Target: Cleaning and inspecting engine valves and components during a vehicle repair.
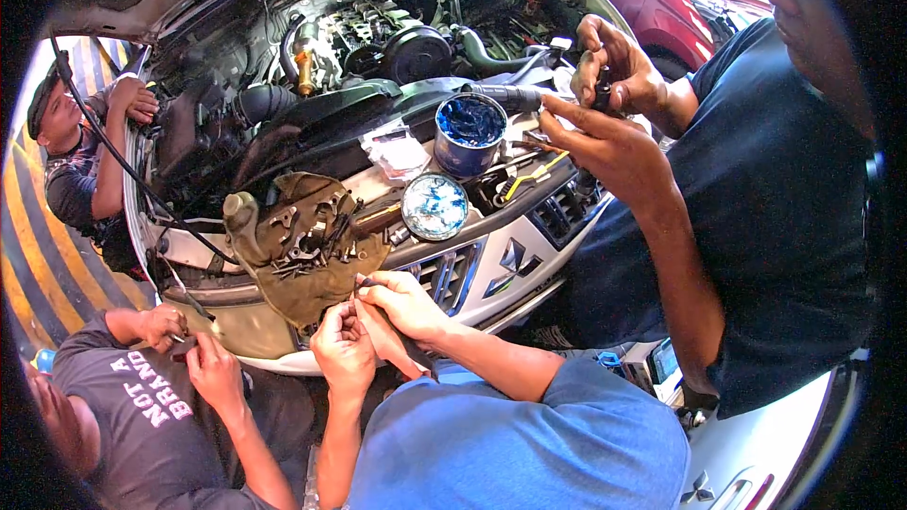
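Over the car's front edge, my left hand [342,354] is closed, its fingers pinched together on a brown sheet [382,338] that looks like sandpaper. The sheet hangs down beneath my right wrist, its lower end darker. My right hand [408,306] is closed too, its thumb and fingertips meeting on a small dark piece [362,286] at the sheet's upper end; its kind is too small to make out. Just beyond my fingers lies an olive cloth [295,297], draped over the front of the car. Metal parts [316,231], among them bolts and small arms, are heaped on it.
A tub of blue grease [470,146] stands on the car front, its smeared lid [435,206] beside it. The open engine bay [378,47] lies beyond. Co-workers' hands [614,123] work at the right, others [213,373] at the lower left. Another person [85,146] leans at the far left.
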The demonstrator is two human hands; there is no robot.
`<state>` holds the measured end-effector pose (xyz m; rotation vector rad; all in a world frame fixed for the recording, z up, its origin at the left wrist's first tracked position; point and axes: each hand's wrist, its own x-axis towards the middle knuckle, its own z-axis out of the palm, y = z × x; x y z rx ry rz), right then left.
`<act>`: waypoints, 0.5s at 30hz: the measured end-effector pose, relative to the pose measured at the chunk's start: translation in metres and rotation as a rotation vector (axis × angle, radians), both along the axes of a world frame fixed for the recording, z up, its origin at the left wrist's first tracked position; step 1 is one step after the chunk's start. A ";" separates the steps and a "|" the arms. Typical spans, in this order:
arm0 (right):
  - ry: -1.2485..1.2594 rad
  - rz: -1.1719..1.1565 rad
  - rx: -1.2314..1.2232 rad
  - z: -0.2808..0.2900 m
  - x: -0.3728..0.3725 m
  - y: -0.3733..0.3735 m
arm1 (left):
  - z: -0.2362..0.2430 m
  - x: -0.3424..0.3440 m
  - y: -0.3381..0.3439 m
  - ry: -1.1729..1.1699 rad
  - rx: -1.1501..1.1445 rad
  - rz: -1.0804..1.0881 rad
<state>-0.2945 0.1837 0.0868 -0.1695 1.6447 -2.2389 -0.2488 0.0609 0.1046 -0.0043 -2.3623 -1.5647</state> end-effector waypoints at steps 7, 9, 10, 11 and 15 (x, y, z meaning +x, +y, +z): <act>-0.263 0.098 -0.483 0.006 0.007 0.002 | 0.008 -0.001 -0.006 0.071 -0.029 0.014; -0.226 0.158 -0.475 0.003 0.003 0.008 | 0.011 0.000 -0.003 0.150 -0.207 -0.010; -0.228 0.158 -0.475 0.002 0.003 0.007 | 0.012 0.000 -0.001 0.164 -0.214 -0.008; -0.118 0.060 -0.342 0.001 0.003 0.005 | 0.011 -0.001 0.003 0.154 -0.219 0.009; 0.043 -0.116 -0.176 -0.003 0.002 -0.001 | 0.008 0.000 0.004 0.071 -0.169 0.012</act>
